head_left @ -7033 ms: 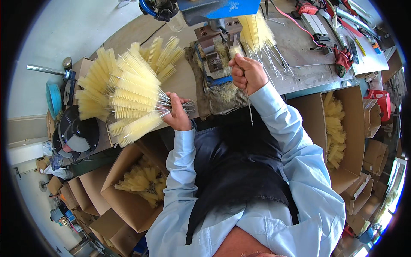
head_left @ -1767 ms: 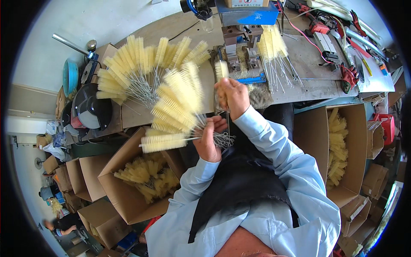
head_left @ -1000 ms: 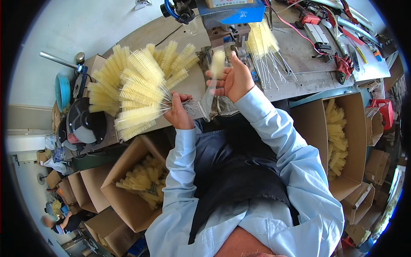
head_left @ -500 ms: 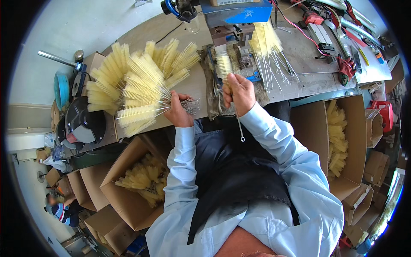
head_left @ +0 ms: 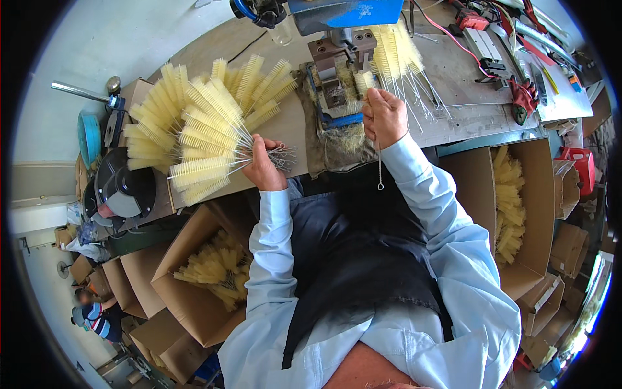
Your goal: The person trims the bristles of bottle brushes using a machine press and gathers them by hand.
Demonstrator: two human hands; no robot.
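Since half a second ago the right hand (head_left: 385, 118) has lifted the single brush (head_left: 370, 97) a little higher against the machine (head_left: 337, 84), and the wire tail below the fist hangs straighter; the left hand (head_left: 264, 165) has hardly shifted. The single brush stands nearly upright: its pale yellow bristle head points away from the person, up toward the machine, and its thin wire stem runs down through the closed fingers and hangs free, ending in a small loop (head_left: 380, 187) over the dark apron (head_left: 363, 259). The right hand is curled shut around that stem, thumb side up.

The left hand is clenched around the gathered wire ends of a bunch of brushes (head_left: 201, 139). Their long axes fan out from the fist toward the person's left and away, bristle heads spread like a splayed fan over the tabletop (head_left: 453, 84), and the looped wire ends (head_left: 285, 155) stick out on the right of the fist.

Another bundle of brushes (head_left: 398, 52) lies on the tabletop just beyond the right hand, bristles away from the person and wires toward the near edge. An open cardboard box (head_left: 194, 285) with more yellow brushes sits below the left arm, and a second box (head_left: 518, 214) with brushes stands on the right.
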